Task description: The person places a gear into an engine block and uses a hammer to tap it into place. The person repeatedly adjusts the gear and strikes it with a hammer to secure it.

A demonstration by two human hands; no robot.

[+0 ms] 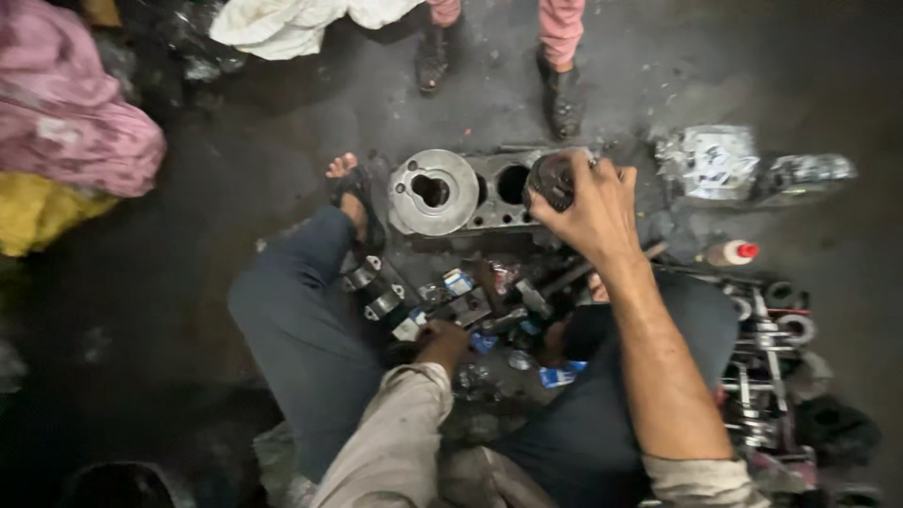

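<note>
Overhead, right hand (594, 209) grip clasps dark round part (550, 179) at engine block (470, 193) edge; left hand (442, 341) grip unclear among parts.

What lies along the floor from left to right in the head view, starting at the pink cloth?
Pink cloth bundle → sandalled foot → round metal plate of the engine block → right hand gripping a dark round part → crumpled foil wrap → small bottle with a red cap.

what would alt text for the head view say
Seen from above, a person sitting on a dark floor presses the right hand on a round ribbed part atop a metal engine block, while the left hand reaches among small parts between the legs.
</note>
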